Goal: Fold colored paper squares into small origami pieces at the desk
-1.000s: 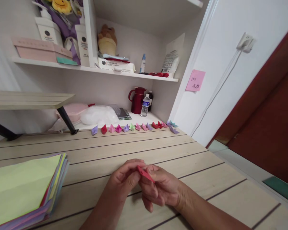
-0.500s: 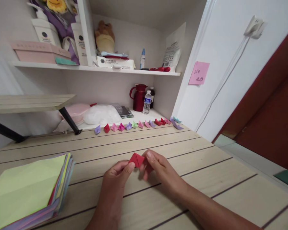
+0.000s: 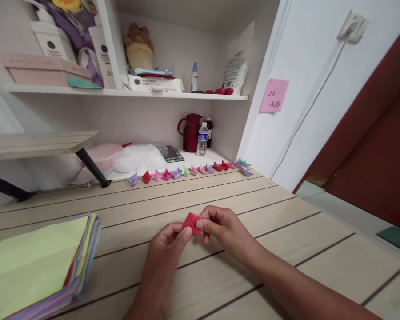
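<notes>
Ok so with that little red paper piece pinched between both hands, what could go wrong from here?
The left hand and right hand pinch the small red folded paper by fingertips only, so it could tear or crease crooked. It may also slip and drop onto the wooden table. A forearm sweep could nudge the coloured paper stack near the edge.

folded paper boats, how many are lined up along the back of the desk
About 13 in the row of paper boats, running from a purple one at the left end to a purple one at the right; the right-end ones overlap, so some may be hidden.
</notes>
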### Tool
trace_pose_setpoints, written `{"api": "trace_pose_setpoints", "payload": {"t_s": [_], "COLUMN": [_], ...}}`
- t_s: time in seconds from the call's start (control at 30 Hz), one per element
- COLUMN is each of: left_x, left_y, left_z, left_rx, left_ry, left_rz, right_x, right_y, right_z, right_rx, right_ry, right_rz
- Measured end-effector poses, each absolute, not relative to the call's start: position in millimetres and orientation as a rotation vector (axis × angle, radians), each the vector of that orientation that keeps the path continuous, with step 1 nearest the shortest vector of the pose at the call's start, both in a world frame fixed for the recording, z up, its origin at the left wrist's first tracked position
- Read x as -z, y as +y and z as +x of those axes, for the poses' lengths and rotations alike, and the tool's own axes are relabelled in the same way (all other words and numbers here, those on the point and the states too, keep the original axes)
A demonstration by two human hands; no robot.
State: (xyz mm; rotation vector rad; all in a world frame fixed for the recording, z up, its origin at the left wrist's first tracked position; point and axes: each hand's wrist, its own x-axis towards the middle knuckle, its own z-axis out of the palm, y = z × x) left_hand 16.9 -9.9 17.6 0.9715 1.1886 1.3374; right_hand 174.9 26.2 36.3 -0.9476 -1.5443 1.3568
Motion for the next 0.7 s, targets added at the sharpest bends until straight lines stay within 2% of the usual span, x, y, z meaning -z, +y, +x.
{"api": "trace_pose_setpoints", "payload": {"t_s": [0.27, 0.5, 0.7], "left_x": [-21, -24, -22], "left_y": [-18, -21, -17], "left_z": [21, 21, 20], "left_rx": [-1.338, -1.31, -1.337], "left_ry": [1.17, 0.928, 1.108], "left_rz": [0.972, 0.896, 0.868], "right_x": [-34, -35, -31], "right_y": [26, 26, 26], "right_z": [178, 177, 172], "right_rx": [-1.339, -1.598, -1.413], "right_ry": [-1.546, -1.389, -1.444], "right_rz": [-0.998, -0.932, -0.934]}}
